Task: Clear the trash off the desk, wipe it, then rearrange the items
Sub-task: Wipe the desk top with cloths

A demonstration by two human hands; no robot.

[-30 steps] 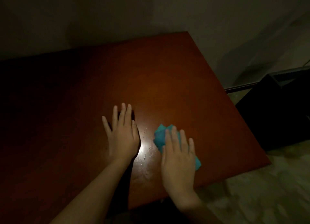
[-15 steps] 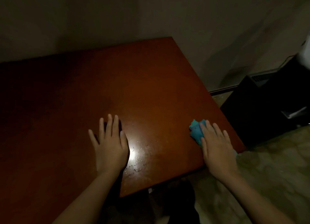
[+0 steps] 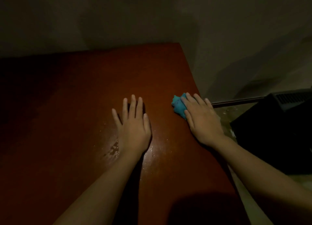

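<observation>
head view looks down on a reddish-brown wooden desk point(image 3: 84, 106) in dim light. the left hand point(image 3: 133, 125) lies flat near the middle of the desk, palm down, its fingers point(image 3: 133, 105) straight and slightly spread, holding nothing. the right hand point(image 3: 202, 122) lies palm down close to the desk's right edge, fingers point(image 3: 199, 100) stretched out and pressing on a bunched blue-green cloth point(image 3: 177, 105). the cloth sits on the desk surface under those fingers, its bulk showing to the left of the hand. the two hands are apart, with the cloth between them. pale wet smears point(image 3: 113, 148) glint on the wood just beside the left wrist. past the desk's right edge is a pale mottled floor point(image 3: 224, 113) with a dark boxy object point(image 3: 278, 137) on it, and a plain wall point(image 3: 118, 22) runs behind the desk.
</observation>
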